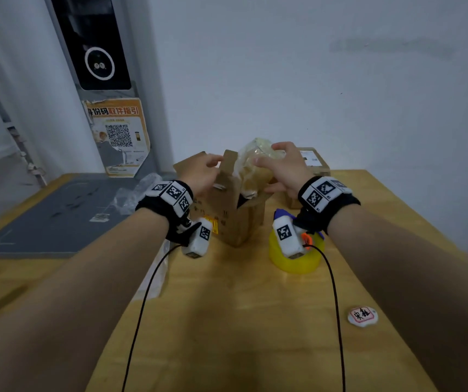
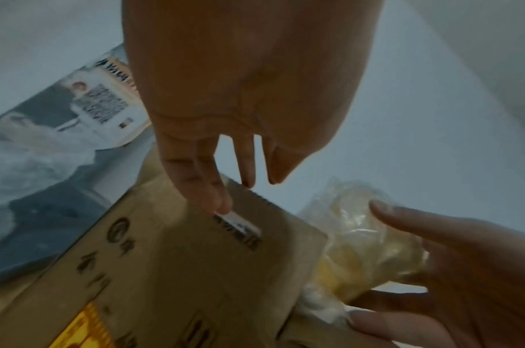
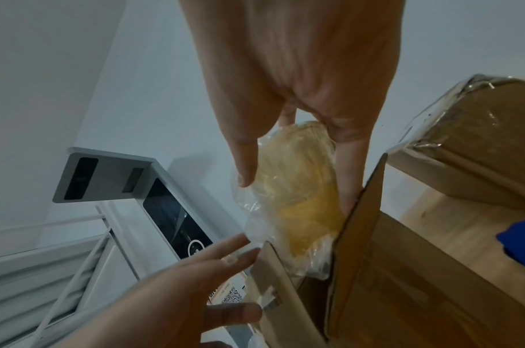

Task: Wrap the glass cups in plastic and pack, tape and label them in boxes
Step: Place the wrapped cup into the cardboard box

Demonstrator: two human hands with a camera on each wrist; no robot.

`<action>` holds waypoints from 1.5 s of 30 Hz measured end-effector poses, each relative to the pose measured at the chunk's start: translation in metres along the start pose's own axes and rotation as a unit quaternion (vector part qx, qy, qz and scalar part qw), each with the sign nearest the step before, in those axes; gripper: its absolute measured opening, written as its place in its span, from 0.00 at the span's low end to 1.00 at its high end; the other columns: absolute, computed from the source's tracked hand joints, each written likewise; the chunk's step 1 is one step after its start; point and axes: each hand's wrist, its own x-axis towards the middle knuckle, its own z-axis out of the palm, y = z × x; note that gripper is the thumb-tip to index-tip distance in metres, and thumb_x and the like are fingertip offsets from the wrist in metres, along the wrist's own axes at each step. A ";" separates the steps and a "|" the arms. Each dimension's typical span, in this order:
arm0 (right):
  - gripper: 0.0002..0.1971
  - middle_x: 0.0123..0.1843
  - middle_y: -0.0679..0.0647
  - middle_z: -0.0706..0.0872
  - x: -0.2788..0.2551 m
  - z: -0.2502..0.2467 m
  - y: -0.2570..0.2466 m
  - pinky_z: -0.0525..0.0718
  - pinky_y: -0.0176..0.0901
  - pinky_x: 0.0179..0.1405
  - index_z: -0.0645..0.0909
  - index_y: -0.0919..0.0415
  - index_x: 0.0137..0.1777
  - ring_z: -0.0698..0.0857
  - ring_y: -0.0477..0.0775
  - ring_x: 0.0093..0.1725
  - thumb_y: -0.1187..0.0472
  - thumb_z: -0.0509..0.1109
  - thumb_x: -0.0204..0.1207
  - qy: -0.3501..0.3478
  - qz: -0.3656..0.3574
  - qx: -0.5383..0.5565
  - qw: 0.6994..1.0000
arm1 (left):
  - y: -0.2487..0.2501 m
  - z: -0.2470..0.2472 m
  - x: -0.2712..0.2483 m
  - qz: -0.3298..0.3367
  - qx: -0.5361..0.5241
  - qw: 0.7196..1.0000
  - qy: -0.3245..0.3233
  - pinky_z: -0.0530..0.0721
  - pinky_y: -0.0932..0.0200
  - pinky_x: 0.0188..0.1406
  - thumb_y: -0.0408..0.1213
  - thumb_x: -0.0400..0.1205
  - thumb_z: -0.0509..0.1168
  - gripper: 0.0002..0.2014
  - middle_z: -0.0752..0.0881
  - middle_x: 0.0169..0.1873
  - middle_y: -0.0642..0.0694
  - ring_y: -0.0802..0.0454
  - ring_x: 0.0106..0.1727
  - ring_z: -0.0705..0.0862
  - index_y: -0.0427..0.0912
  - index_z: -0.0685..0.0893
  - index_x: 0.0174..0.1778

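Observation:
An open brown cardboard box [image 1: 238, 219] stands in the middle of the wooden table, flaps up. My right hand [image 1: 279, 162] grips a glass cup wrapped in crinkled clear plastic [image 1: 255, 162], thumb on one side and fingers on the other. The cup's lower end sits in the box mouth between the flaps [image 3: 294, 188]. My left hand [image 1: 203, 169] lies with straight fingers against the box's left flap [image 2: 196, 235], beside the wrapped cup [image 2: 368, 235]. The inside of the box is hidden.
A yellow tape roll [image 1: 295, 258] sits near the box on the right. A second, taped box [image 1: 310, 161] stands behind my right hand. A grey mat [image 1: 57, 219] and loose clear plastic [image 1: 136, 193] lie at the left. A small round badge [image 1: 362, 316] lies front right.

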 end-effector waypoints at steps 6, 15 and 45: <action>0.34 0.70 0.54 0.72 0.007 0.001 0.011 0.92 0.73 0.45 0.70 0.48 0.76 0.79 0.66 0.66 0.55 0.84 0.75 -0.007 0.025 0.024 0.999 | -0.024 -0.006 0.012 0.004 0.078 0.993 0.093 0.84 0.53 0.60 0.40 0.89 0.60 0.15 0.91 0.60 0.47 0.44 0.61 0.88 0.48 0.93 0.49; 0.31 0.76 0.53 0.72 0.014 0.008 0.023 0.93 0.71 0.39 0.71 0.41 0.70 0.80 0.66 0.70 0.52 0.84 0.73 -0.016 0.013 0.011 1.000 | -0.077 0.007 0.009 -0.143 0.210 0.966 0.047 0.55 0.29 0.84 0.37 0.83 0.54 0.25 0.63 0.83 0.44 0.31 0.86 0.54 0.55 0.76 0.77; 0.37 0.71 0.51 0.72 0.033 0.019 -0.003 0.89 0.54 0.35 0.70 0.48 0.75 0.81 0.61 0.63 0.51 0.86 0.70 -0.158 -0.074 -0.314 0.933 | -0.073 -0.002 -0.011 -0.032 0.126 0.991 -0.035 0.80 0.56 0.64 0.43 0.76 0.82 0.22 0.89 0.65 0.48 0.51 0.65 0.84 0.47 0.90 0.67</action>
